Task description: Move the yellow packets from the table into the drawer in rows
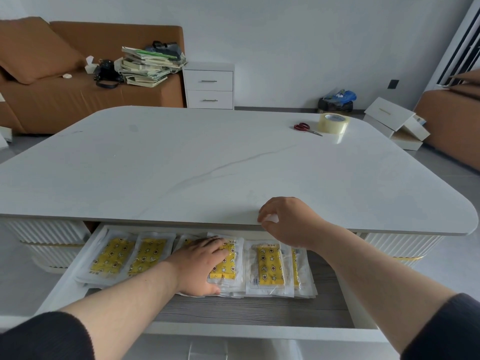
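The drawer (249, 311) under the white table (207, 165) is pulled out toward me. Several yellow packets (268, 263) in clear wrappers lie side by side in a row across its back half. My left hand (201, 263) lies flat with straight fingers on a packet (226, 268) in the middle of the row. My right hand (288, 220) hovers at the table's front edge above the drawer, fingers loosely curled, with nothing visible in it.
Red-handled scissors (306, 128) and a roll of clear tape (333, 123) sit at the table's far right. A brown sofa (78, 100) with stacked books, a white nightstand (209, 85) and an opened box (394, 123) stand beyond the table.
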`<state>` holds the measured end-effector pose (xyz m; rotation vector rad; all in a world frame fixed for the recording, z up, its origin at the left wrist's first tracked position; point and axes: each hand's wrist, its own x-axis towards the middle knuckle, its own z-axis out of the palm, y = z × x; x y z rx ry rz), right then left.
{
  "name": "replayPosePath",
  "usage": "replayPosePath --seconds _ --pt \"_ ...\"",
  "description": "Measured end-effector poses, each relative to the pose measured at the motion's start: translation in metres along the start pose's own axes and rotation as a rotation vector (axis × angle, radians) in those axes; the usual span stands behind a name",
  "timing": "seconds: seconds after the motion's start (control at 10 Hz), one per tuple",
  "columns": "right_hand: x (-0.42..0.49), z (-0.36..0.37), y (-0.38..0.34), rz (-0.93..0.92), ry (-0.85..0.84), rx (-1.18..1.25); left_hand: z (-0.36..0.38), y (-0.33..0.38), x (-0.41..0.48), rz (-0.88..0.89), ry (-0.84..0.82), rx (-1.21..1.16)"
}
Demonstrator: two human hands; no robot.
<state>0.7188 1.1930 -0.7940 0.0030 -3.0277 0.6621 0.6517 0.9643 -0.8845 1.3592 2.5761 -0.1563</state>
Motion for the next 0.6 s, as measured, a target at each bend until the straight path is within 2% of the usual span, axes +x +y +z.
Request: replayPosePath --seconds 0.3,0.6 --pt "0.0 -0.001 -0.001 -0.005 0.003 -0.005 -0.005 0.002 -0.005 0.001 0.013 0.016" --pt "-0.002 -0.001 -0.005 0.031 0.007 -0.001 -0.049 0.013 -0.041 -0.019 0.037 -0.041"
